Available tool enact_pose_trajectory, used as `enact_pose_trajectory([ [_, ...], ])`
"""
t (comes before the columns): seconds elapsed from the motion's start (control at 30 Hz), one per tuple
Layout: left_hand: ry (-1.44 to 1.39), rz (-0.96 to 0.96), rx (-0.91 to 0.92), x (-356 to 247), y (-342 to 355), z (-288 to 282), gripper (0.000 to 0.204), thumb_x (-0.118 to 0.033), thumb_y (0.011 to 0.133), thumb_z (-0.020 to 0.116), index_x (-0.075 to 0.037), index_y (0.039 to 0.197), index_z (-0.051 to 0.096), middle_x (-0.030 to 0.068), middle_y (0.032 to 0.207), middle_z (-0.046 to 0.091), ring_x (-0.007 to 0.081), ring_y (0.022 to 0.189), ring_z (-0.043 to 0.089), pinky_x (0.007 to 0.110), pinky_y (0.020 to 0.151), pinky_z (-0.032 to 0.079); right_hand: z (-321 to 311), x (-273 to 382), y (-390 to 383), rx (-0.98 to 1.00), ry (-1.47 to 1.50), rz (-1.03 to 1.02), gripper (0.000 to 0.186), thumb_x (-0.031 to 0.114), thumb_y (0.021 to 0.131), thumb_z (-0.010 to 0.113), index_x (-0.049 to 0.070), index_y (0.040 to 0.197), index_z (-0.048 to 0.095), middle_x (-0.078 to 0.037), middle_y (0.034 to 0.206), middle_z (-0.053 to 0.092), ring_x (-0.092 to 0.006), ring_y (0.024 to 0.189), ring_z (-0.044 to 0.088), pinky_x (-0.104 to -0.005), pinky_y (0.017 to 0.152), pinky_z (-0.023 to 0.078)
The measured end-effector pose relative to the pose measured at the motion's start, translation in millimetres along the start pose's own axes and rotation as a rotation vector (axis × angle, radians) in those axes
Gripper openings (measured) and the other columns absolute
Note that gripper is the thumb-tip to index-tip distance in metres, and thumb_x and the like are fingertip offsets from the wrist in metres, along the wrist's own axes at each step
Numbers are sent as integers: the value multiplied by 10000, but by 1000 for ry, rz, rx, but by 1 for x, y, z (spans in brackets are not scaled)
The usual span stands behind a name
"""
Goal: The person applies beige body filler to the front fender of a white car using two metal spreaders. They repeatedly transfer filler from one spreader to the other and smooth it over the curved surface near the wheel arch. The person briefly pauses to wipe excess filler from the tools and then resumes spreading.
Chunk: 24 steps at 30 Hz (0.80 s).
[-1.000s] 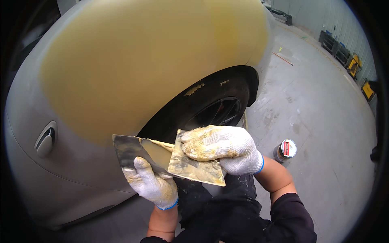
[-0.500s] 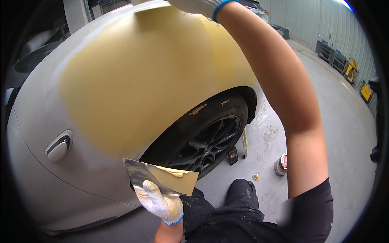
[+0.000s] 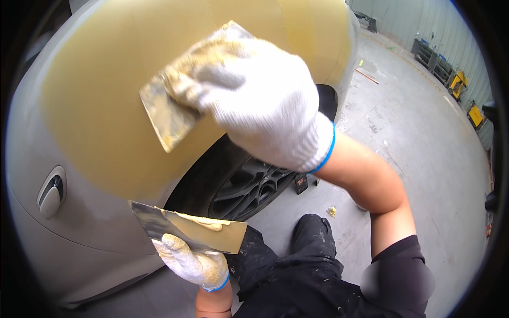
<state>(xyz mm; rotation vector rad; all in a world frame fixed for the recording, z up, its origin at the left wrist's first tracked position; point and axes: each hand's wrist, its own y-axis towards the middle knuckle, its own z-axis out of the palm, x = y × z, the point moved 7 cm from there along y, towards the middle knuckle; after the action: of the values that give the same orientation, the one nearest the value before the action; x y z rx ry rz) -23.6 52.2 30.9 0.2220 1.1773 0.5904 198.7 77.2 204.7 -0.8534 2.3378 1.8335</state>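
Car body [image 3: 87, 217], pale grey; yellow patch [image 3: 108, 119] on it, near the wheel-arch edge; dark wheel [image 3: 249, 185], below that edge; right hand [image 3: 268, 100], gloved, clamped on a smeared spreader [image 3: 164, 114] before the patch, contact unclear; left hand [image 3: 195, 267], gloved, apart, gripping a plate [image 3: 185, 230] by its lower edge; putty [image 3: 207, 223], yellowish, along the plate's upper edge

Two yellow units [image 3: 458, 85] and what may be dark crates [image 3: 441, 71] stand along the pale ribbed wall [image 3: 413, 21].
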Motion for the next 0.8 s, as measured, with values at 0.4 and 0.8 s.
enact_pose_trajectory([
  [0.4, -123, -85, 114, 0, -7, 44, 554, -273, 1149, 554, 27, 1585, 389, 210, 1454, 533, 258, 1316, 587, 436, 1114, 500, -25, 18, -137, -113, 933, 866, 411, -62, 804, 694, 49, 1185, 800, -152, 1202, 790, -350, 1135, 756, -433, 1006, 587],
  [0.8, -69, 50, 15, -11, 10, 32, 583, -322, 1147, 551, 22, 1596, 406, 184, 1285, 583, 226, 1128, 604, 382, 969, 536, -86, -113, 32, -114, 193, 256, 301, -17, 942, 670, 114, 1169, 817, -138, 1075, 804, -308, 958, 788, -349, 819, 627],
])
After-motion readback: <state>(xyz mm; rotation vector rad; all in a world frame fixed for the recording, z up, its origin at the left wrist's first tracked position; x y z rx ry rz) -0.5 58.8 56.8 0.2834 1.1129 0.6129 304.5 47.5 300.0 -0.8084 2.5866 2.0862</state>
